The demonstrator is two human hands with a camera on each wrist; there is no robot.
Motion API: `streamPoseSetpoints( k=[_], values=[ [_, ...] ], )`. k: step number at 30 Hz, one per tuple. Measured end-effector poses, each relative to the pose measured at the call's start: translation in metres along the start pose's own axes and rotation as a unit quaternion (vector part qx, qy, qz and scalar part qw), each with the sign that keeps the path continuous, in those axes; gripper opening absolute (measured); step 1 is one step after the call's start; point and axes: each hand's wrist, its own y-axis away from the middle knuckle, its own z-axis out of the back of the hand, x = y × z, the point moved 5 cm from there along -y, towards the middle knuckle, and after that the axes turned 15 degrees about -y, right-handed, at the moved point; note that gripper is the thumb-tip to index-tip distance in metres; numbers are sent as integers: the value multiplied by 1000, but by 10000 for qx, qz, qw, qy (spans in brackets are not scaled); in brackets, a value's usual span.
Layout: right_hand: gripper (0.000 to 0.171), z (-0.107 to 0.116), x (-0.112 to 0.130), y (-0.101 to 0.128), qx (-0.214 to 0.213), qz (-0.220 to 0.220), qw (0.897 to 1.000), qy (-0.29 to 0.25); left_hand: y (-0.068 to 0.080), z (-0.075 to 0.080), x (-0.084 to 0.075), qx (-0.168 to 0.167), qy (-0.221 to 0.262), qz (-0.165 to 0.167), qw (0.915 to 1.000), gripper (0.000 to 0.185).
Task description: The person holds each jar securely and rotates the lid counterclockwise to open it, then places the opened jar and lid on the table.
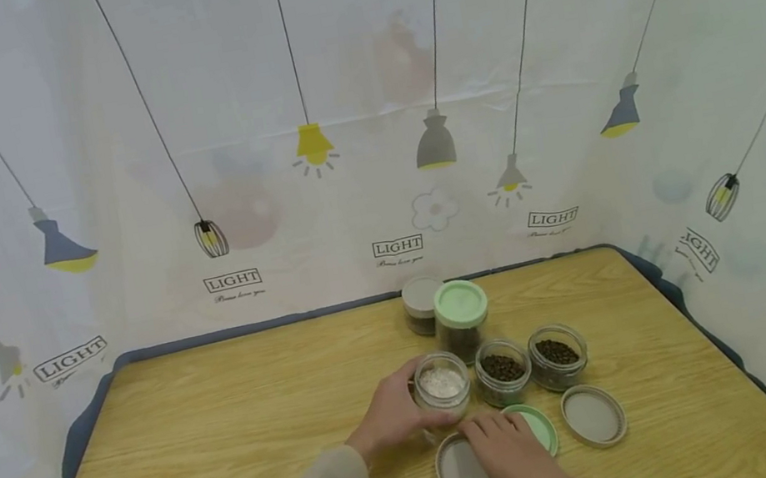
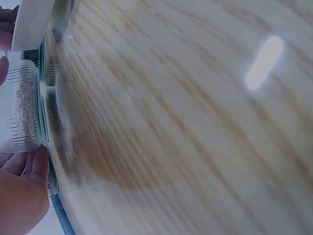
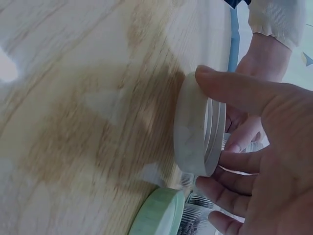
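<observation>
Left hand (image 1: pixel 390 417) wraps the open glass jar of white grains (image 1: pixel 441 386), fingers curled round its left side; jar stands upright on the wooden counter (image 1: pixel 218 436), front-centre. Left wrist view: ribbed jar wall (image 2: pixel 22 110) with white grains inside, palm just below it, rest is blurred counter

Right hand (image 1: pixel 515 462) lies just right of and in front of that jar, over the grey lid (image 1: pixel 462 471) lying inside-up on the counter. Right wrist view: thumb on one side of the lid rim, fingers on the other, lid (image 3: pixel 198 127) gripped on edge at the counter surface

Green lid (image 1: pixel 542 425) lies flat, touching the right hand's far side, partly hidden by it. Further right, a second grey lid (image 1: pixel 593 415) lies inside-up, apart from the hand

Behind the lids: two open jars of dark beans, middle one (image 1: pixel 502 371) just beside the white-grain jar, right one (image 1: pixel 558 355) next to it. Behind those, a jar with green lid on (image 1: pixel 462 319), and a grey-lidded jar (image 1: pixel 421 304) touching or nearly touching it at the back
</observation>
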Motion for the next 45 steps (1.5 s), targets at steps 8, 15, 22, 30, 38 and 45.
streamPoseSetpoints(
  k=[8, 15, 22, 30, 38, 45],
  values=[
    [80, 3, 5, 1, -613, 131, 9962, 604, -3, -4, 2, 20, -47, 42, 10000, 98],
    [82, 3, 5, 0, -773, -47, 9947, 677, -3, -7, 6, 41, -104, 126, 9999, 98],
    [82, -3, 1, -2, -713, -170, 9944, 758, -3, -7, 5, 95, -90, 171, 9998, 99],
    [85, -5, -2, -4, -510, -302, 9961, 657, -2, -8, -1, 167, -84, -25, 9998, 96],
    [85, -4, -1, -5, -607, -438, 9960, 482, -3, -11, 0, 155, -127, -149, 9997, 96],
    [85, -3, -3, -5, -695, -490, 9952, 491, -4, -13, -1, 204, -90, -189, 9996, 94]
  ],
)
